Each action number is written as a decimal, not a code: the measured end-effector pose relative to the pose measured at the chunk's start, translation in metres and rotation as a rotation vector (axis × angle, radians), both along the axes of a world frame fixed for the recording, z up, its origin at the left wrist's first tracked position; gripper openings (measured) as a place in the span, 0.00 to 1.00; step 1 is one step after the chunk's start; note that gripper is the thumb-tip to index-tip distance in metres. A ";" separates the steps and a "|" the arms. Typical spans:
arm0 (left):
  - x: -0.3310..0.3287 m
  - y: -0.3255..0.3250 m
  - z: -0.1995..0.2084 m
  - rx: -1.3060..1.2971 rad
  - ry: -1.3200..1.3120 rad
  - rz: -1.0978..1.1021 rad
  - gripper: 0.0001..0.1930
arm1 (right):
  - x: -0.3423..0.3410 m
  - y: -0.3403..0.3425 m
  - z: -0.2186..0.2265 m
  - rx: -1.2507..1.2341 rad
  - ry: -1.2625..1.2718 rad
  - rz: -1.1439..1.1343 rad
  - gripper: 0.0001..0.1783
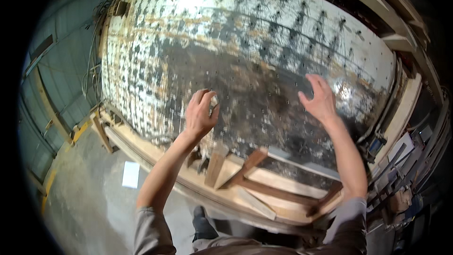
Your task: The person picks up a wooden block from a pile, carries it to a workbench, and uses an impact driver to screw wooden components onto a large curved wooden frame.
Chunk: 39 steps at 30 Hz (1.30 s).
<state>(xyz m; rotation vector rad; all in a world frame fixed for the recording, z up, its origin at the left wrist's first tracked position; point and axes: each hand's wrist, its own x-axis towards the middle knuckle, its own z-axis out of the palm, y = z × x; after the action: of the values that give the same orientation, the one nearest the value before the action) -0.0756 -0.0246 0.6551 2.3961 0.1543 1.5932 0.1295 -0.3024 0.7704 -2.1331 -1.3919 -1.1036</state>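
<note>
My left hand (pixel 200 114) and right hand (pixel 322 102), thumbs and fingers apart, extend over a stained table (pixel 245 82), wood pieces (pixel 279 193) along its near edge.

Short grey sleeves (pixel 152 229) down to roughly the elbows, left hand (pixel 200 114) and right hand (pixel 321 101) totally bare, dark shoe (pixel 202 226).

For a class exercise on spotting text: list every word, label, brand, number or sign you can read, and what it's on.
None can be read.
White sheet on the floor: no writing can be made out.
Big worn table: dark marks, no readable letters.
Pile at right: too small and dark to tell.
</note>
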 end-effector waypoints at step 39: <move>0.369 0.210 0.121 0.124 -0.192 -0.073 0.28 | 0.283 0.367 0.332 -0.083 -0.288 -0.494 0.44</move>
<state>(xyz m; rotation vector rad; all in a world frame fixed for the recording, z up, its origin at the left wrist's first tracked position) 0.2932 0.1856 0.7762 2.2908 -0.0698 1.8346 0.4129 0.0648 1.1027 -2.5370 -1.0532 -1.6128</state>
